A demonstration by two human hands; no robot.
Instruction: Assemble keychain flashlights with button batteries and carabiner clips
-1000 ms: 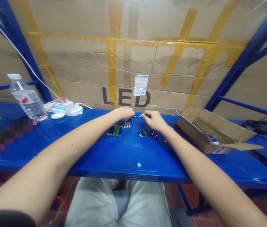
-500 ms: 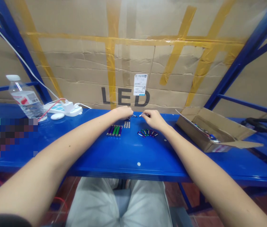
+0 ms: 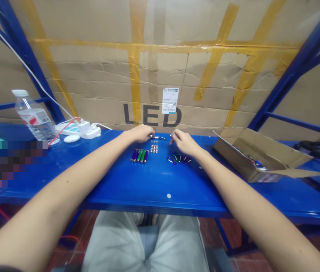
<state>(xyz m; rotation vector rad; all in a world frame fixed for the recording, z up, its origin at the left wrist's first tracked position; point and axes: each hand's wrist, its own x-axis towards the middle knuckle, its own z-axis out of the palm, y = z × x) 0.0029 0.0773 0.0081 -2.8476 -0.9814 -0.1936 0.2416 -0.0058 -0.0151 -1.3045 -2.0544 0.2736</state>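
Note:
At the far side of the blue table, my left hand is closed on the left end of a small silvery piece with a dark carabiner at its right. My right hand is across from it, thumb and fingers pinched at a small silvery piece too small to name. Between and in front of the hands, button cells lie in rows. Nearer me is a row of purple and green flashlight tubes. Several coloured carabiners are fanned out below my right hand.
An open cardboard box with small items inside stands at the right. A water bottle, a power strip with cables and a white round case are at the left. A large taped carton rises behind the table.
My left hand has drawn slightly left, showing more of the silvery piece beside the carabiner. My right hand's fingers have changed position around their small piece. The view has shifted a little.

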